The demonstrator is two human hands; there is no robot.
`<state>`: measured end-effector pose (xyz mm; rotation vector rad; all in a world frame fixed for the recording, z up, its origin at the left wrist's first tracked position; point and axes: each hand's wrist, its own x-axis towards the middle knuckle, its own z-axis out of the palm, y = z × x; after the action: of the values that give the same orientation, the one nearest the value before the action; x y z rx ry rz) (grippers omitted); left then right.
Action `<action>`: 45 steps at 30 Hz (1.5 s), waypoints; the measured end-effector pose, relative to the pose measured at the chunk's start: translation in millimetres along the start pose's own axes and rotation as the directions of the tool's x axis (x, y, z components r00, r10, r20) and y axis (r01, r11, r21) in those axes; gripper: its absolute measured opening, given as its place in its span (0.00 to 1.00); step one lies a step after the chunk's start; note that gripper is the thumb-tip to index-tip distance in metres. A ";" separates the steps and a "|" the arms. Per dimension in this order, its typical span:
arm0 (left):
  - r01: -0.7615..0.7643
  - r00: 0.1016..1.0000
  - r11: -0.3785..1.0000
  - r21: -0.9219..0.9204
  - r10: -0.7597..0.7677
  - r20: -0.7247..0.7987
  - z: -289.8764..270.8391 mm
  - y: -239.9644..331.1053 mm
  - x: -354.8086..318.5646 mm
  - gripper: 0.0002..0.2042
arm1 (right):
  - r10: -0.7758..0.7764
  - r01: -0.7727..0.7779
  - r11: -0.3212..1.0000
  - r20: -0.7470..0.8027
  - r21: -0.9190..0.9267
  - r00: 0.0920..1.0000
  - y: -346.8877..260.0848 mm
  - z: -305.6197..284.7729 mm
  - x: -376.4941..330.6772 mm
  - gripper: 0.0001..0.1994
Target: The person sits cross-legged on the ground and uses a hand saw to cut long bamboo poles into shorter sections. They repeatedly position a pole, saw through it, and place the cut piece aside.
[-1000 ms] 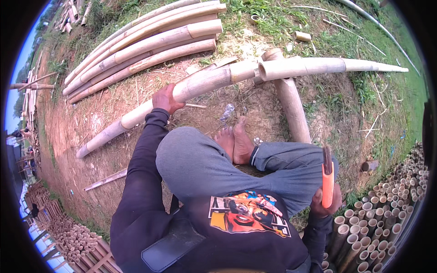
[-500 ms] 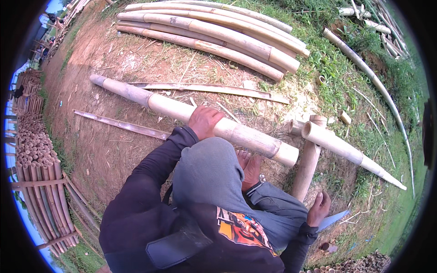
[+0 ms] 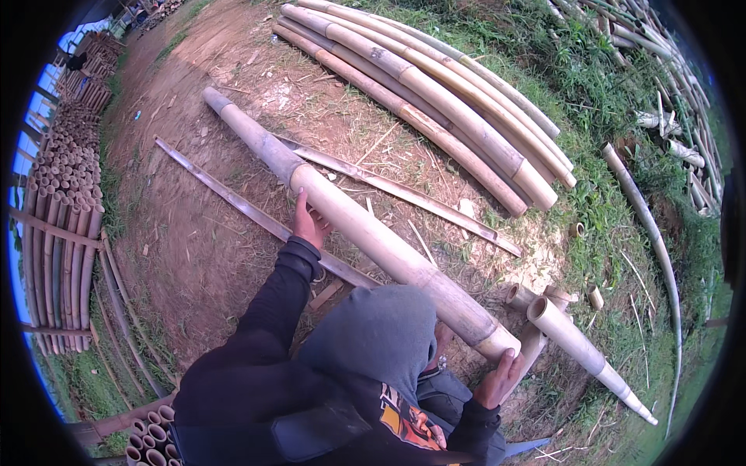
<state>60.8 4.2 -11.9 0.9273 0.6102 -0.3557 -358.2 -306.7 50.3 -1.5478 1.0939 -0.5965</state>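
Observation:
A long pale bamboo pole (image 3: pixel 365 229) lies slantwise across the bare earth, from the far left down to my knees. My left hand (image 3: pixel 309 221) presses against its near side about halfway along, fingers wrapped onto it. My right hand (image 3: pixel 501 377) cups the pole's cut near end. My bent knee in grey trousers (image 3: pixel 373 334) sits just under the pole. A shorter tapering bamboo piece (image 3: pixel 587 353) lies right beside that cut end, resting on a short bamboo stump (image 3: pixel 528 346).
A pile of thick bamboo poles (image 3: pixel 435 101) lies beyond. Two split bamboo strips (image 3: pixel 249 211) (image 3: pixel 404 193) flank the pole on the ground. Stacked bamboo (image 3: pixel 62 202) lines the left edge. A thin pole (image 3: pixel 657 241) and small cut rings (image 3: pixel 594 297) lie on the grass at right.
My right hand held an orange-handled tool a second ago; now it is on the pole's cut end. My view has swung, and my left hand sits farther along the pole.

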 end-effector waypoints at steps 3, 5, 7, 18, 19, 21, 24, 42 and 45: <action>-0.179 0.982 0.982 -0.062 0.183 0.052 28.5 -22.2 40.1 0.33 | -0.047 0.060 0.974 0.067 -0.219 0.997 -4.5 4.5 23.5 0.20; -0.203 0.978 0.979 -0.021 0.203 0.044 51.4 -27.9 54.4 0.31 | -0.070 0.089 0.964 0.083 -0.250 0.994 -9.5 5.6 49.1 0.20; -0.204 0.977 0.979 0.005 0.204 0.060 80.3 -27.8 64.8 0.30 | -0.068 0.078 0.991 0.090 -0.109 0.994 -16.6 5.8 79.5 0.20; -0.369 0.923 0.872 0.321 0.302 0.239 347.5 57.7 159.0 0.47 | -0.034 0.036 0.998 0.046 -0.045 0.998 -91.1 79.1 323.7 0.30; -0.478 0.878 0.802 0.359 0.441 0.185 363.8 57.1 161.5 0.50 | -0.069 0.074 0.997 0.177 -0.020 0.982 -98.3 82.9 348.9 0.31; -0.635 0.772 0.668 0.387 0.536 0.341 374.9 51.8 162.5 0.50 | -0.067 0.069 0.997 0.116 -0.016 0.991 -97.9 95.6 379.5 0.32; -0.720 0.692 0.352 0.598 0.432 0.579 348.4 22.5 155.3 0.46 | -0.340 0.346 0.918 0.063 -0.196 0.938 -82.4 100.5 379.3 0.31; -0.996 0.053 0.022 0.090 -0.661 0.749 329.9 -276.7 -109.0 0.48 | -0.219 0.088 0.892 -0.253 -0.443 0.942 20.5 -89.7 -36.4 0.10; -0.996 -0.008 -0.040 -0.074 -0.834 0.552 350.7 -320.5 -165.9 0.56 | -0.141 0.030 0.909 -0.237 -0.416 0.961 43.6 -81.6 -67.2 0.10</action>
<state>-121.8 -461.1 47.0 1.7974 -2.1728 -0.9724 -470.5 -286.1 43.5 -1.9267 1.4251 -0.6763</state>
